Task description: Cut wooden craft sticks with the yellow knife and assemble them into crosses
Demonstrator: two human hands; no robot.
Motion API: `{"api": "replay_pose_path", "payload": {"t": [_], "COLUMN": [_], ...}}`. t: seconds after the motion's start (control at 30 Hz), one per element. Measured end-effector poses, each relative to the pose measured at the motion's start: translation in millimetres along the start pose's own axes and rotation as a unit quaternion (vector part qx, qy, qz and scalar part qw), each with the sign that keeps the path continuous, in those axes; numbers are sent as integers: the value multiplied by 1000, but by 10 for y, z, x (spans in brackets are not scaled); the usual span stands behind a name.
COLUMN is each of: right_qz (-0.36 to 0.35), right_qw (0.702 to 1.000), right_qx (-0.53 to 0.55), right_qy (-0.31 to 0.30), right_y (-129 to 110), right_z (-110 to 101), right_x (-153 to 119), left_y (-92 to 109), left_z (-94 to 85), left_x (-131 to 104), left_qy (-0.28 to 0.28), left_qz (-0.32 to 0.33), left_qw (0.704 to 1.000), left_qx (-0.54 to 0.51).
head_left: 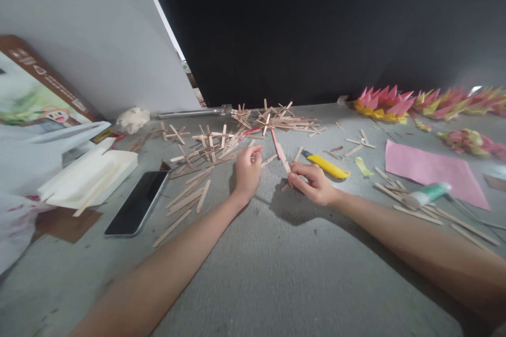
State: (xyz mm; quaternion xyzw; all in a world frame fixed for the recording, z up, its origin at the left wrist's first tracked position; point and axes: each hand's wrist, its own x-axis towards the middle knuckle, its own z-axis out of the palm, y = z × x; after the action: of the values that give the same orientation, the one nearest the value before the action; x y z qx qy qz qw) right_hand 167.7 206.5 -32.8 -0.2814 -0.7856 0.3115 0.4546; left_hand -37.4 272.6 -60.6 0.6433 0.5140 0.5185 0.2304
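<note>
Between finger and thumb, my right hand [310,183] pinches a wooden craft stick [283,159] that points away from me. My left hand [249,171] is closed just to the left, its fingers curled inward; whatever may be in them is hidden. A small stick [269,160] lies between the two hands. Right beyond my right hand is a yellow box cutter [329,167]. A red-patterned strip [274,143] touches the area past the held stick. Farther back is a heap of craft sticks [292,118], several joined in crosses.
Left of my hands lie loose sticks [185,201], a black phone [137,204] and a white paper box [95,176]. At right are pink paper [430,168], a glue tube [429,195] and folded paper flowers [383,104]. A dark panel [296,26] stands behind.
</note>
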Motion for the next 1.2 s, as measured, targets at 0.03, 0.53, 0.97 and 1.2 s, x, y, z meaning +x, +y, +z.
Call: {"api": "replay_pose_path", "payload": {"t": [0.03, 0.53, 0.97, 1.2], "right_qz": [2, 0, 53, 88], "right_qw": [1000, 1000, 990, 940], "right_qx": [-1, -29, -117, -329], "right_qy": [-1, 12, 53, -12], "right_y": [-1, 6, 83, -144], "right_z": [0, 14, 91, -114], "right_x": [1, 13, 44, 110], "left_y": [6, 153, 375, 596], "left_z": [-2, -42, -82, -90], "left_x": [-1, -16, -126, -153], "left_qy": [1, -8, -228, -164], "left_qz": [-1, -26, 62, -18], "left_qw": [1000, 999, 957, 966], "left_qx": [-5, -36, -169, -201]}}
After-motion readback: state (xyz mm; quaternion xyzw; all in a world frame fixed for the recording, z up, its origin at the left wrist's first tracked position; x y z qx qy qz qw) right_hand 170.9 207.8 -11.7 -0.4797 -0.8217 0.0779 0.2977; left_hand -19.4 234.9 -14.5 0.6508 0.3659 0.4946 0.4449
